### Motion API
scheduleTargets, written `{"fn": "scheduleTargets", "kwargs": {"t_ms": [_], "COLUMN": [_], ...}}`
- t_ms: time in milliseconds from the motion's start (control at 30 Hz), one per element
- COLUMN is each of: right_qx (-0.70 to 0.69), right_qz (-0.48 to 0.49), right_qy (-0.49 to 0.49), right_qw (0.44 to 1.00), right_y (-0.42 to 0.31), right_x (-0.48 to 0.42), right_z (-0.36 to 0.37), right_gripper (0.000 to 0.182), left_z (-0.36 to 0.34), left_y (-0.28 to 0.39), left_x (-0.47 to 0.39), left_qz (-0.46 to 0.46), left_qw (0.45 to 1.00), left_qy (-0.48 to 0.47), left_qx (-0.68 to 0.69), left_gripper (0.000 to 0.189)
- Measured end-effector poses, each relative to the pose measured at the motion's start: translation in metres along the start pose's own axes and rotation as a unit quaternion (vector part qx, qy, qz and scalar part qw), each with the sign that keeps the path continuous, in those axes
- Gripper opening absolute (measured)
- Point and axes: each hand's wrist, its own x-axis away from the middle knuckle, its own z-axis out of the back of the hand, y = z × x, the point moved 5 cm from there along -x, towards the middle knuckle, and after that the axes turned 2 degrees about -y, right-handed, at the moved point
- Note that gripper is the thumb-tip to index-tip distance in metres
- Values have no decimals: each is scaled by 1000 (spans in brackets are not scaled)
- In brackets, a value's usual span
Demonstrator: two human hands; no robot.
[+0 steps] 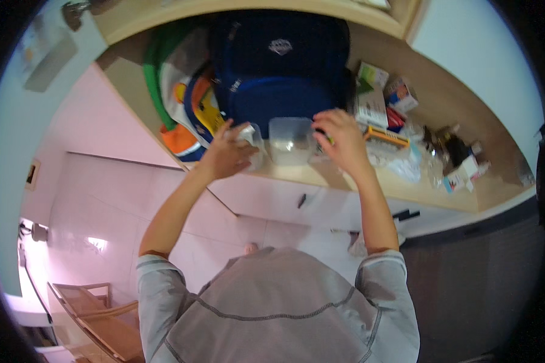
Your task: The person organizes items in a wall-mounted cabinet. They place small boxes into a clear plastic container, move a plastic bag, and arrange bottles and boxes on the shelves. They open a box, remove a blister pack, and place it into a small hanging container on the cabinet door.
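On a wooden shelf, a clear plastic container (291,140) stands between my two hands. My left hand (229,152) lies over a second clear container (257,159), its fingers spread; something white shows under the fingers, and whether they grip the container is unclear. Just right of the first container, my right hand (340,138) has its fingers curled above the shelf. A small dark and yellow-green item shows by its fingertips; whether it is held cannot be told. Behind the containers stands a dark blue backpack (281,90).
Colourful bags with an orange part (181,140) fill the shelf's left side. Small boxes (371,106), a yellow-edged box (387,137) and crumpled clear plastic (406,165) lie at the right. White drawers (272,195) are below; a wooden chair (104,317) stands lower left.
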Motion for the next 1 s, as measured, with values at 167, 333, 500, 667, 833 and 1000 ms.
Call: {"fn": "scheduleTargets", "kwargs": {"t_ms": [167, 333, 500, 667, 833, 1000], "right_qx": [16, 35, -9, -64, -88, -85], "right_qz": [-69, -96, -81, -31, 22, 73], "right_qy": [48, 52, 51, 25, 22, 6], "right_qw": [996, 993, 995, 997, 996, 994], "right_y": [39, 46, 45, 18, 0, -1], "right_x": [34, 53, 48, 16, -1, -11], "right_z": [38, 56, 46, 32, 23, 6], "right_gripper": [13, 9, 12, 16, 13, 14], "left_z": [8, -18, -3, 9, 22, 32], "left_y": [-1, -13, -4, -3, -1, -15], "left_x": [2, 15, -7, -5, -6, 12], "left_qz": [5, 34, -12, 31, 36, -17], "left_qw": [997, 998, 995, 993, 993, 995], "left_qy": [2, 28, -95, -102, -106, 98], "left_qx": [75, 56, -12, 55, 26, 28], "left_gripper": [27, 23, 26, 23, 24, 21]}}
